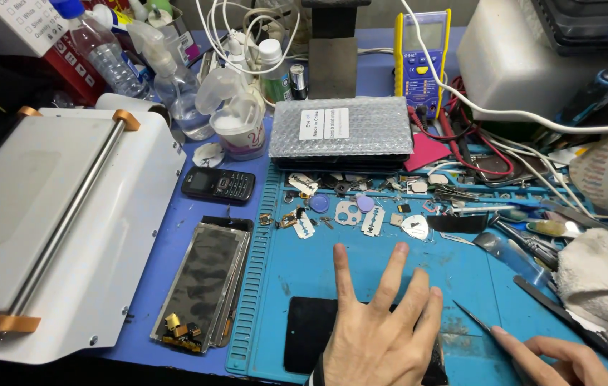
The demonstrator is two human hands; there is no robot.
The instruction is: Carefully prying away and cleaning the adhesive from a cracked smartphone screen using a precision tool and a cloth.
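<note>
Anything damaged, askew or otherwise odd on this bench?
Nothing is spilled. The loose screen panel left of the blue mat lies askew, its connectors exposed. Small parts are scattered along the mat's top edge.

Matt blue rubbery mat (pixel 390 264), glossy black glass panel (pixel 307 332), thin metal tweezers (pixel 476 318), rough white cloth (pixel 601 275)

The left hand (pixel 383 329) covers most of the black phone screen (pixel 304 332), and the bottom edge chops off both. The right hand (pixel 558 361) is cropped too, so its tweezers' (pixel 472 316) grip end is hidden.
</note>
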